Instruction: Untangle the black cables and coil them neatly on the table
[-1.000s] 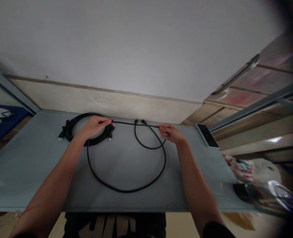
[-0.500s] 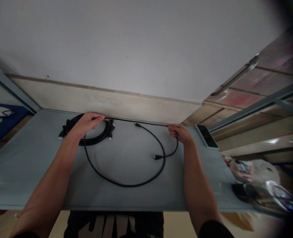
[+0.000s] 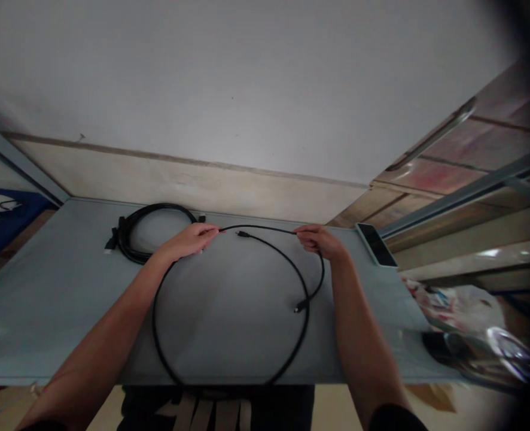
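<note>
A black cable (image 3: 260,227) runs in a slight arch between my two hands at the back of the grey table (image 3: 247,287). My left hand (image 3: 197,237) pinches it on the left, and my right hand (image 3: 317,239) pinches it on the right. From my hands the cable hangs round in a wide loop whose bottom passes the table's front edge. One connector (image 3: 242,234) lies below the arch; the other connector (image 3: 301,306) is beside the loop's right side. Left of my left hand rests a coiled bundle of black cables (image 3: 133,230) with several plugs.
A phone (image 3: 377,245) lies at the table's back right. A clear container (image 3: 480,353) stands at the right front corner. Plastic bags (image 3: 466,308) are beyond the right edge. A white wall (image 3: 229,90) rises behind the table.
My left hand has moved right, away from the coiled bundle, closer to my right hand. The held stretch now bows upward, and the loop has grown and dropped toward the front edge.
</note>
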The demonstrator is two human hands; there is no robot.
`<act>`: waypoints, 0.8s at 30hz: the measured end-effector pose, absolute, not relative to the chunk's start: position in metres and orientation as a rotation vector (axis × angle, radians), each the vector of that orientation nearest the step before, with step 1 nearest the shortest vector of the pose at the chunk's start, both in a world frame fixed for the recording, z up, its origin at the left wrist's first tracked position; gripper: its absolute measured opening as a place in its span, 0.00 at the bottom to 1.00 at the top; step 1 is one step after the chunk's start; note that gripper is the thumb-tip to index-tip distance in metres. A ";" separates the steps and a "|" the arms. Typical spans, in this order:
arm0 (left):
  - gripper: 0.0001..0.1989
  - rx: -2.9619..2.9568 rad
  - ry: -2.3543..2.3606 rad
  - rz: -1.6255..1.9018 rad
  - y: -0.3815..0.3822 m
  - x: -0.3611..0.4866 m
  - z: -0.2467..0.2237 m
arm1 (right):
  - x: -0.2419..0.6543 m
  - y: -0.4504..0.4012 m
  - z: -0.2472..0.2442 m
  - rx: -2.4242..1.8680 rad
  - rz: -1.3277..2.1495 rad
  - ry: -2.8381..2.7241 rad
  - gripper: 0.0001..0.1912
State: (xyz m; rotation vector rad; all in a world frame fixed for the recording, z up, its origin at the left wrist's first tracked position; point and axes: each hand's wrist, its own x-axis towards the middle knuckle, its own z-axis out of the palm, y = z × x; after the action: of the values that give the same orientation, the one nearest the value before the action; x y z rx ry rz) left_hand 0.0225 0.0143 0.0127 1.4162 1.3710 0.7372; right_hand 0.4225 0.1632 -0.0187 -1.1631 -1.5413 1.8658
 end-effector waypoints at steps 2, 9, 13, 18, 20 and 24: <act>0.26 1.512 1.418 0.788 0.017 0.033 0.008 | 0.405 0.156 -0.015 -1.121 1.887 -1.597 0.17; 0.19 1.888 1.406 0.901 0.012 0.061 0.012 | 0.331 0.114 -0.001 -1.021 1.800 -1.867 0.18; 0.15 1.982 1.393 0.829 0.010 0.069 0.010 | 0.315 0.100 0.003 -0.953 1.804 -2.002 0.20; 0.16 1.837 1.518 0.845 0.016 0.039 0.015 | 0.343 0.120 0.000 -0.960 1.927 -1.796 0.21; 0.16 1.782 1.598 0.838 0.017 0.021 0.021 | 0.357 0.130 -0.001 -0.984 1.921 -1.734 0.20; 0.17 1.711 1.663 0.816 0.014 -0.009 0.035 | 0.379 0.141 0.000 -1.036 1.914 -1.714 0.18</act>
State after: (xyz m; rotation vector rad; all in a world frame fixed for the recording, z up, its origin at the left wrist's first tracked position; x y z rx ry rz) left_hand -0.0091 0.0136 0.0352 1.7105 1.6633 0.8155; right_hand 0.3787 0.1414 -0.0003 -1.0357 -1.7139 1.9143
